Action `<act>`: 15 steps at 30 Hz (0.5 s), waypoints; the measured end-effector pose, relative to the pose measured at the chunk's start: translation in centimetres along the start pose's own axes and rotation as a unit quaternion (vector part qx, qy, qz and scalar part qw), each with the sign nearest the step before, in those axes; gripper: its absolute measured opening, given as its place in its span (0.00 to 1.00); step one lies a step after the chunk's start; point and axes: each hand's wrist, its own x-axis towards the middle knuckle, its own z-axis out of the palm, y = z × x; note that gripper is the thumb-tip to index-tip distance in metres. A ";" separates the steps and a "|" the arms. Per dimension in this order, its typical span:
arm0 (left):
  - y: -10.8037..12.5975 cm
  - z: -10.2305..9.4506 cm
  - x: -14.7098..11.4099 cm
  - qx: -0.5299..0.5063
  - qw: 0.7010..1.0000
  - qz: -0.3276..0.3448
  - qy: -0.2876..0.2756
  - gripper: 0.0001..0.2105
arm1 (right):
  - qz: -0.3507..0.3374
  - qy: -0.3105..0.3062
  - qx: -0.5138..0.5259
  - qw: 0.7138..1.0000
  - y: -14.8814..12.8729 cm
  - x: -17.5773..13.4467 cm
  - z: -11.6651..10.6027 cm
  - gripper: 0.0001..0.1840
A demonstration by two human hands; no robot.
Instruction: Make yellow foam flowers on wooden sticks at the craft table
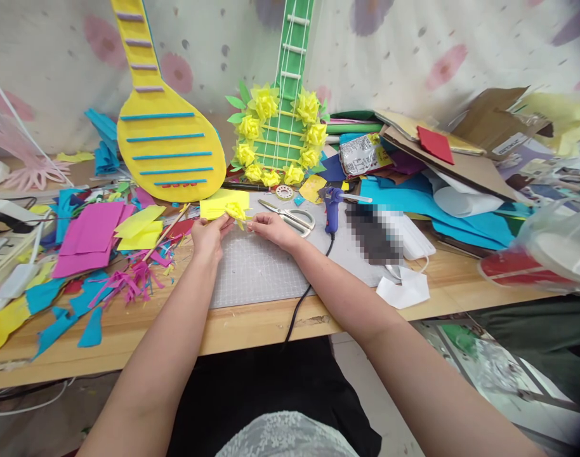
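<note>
A small yellow paper flower (235,210) is pinched between the thumb and fingers of my left hand (209,236). From the other side, the closed fingertips of my right hand (272,229) grip its lower end. Behind the flower lies a sheet of yellow paper (217,204). Scissors (297,223) with light handles rest just beyond my right hand, and a purple glue gun (332,209) lies to their right. Both hands are above a grey cutting mat (259,273). At the back, a green paper instrument (286,136) is ringed with similar yellow flowers.
A yellow paper instrument (171,143) leans at the back left. Magenta paper sheets (89,235) and coloured scraps cover the left side. Blue paper (408,200) and cardboard (454,158) are piled at the right, near a red cup (518,266). The glue gun's black cord (299,304) crosses the table edge.
</note>
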 end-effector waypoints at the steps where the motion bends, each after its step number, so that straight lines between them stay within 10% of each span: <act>1: 0.0 0.0 0.0 0.000 1.000 0.001 -0.005 0.12 | 0.002 0.001 -0.002 1.000 0.0 0.0 0.0 0.14; 15: 0.3 0.0 -0.2 -0.019 0.999 -0.018 -0.029 0.14 | -0.016 0.077 -0.038 0.996 0.6 0.1 0.7 0.19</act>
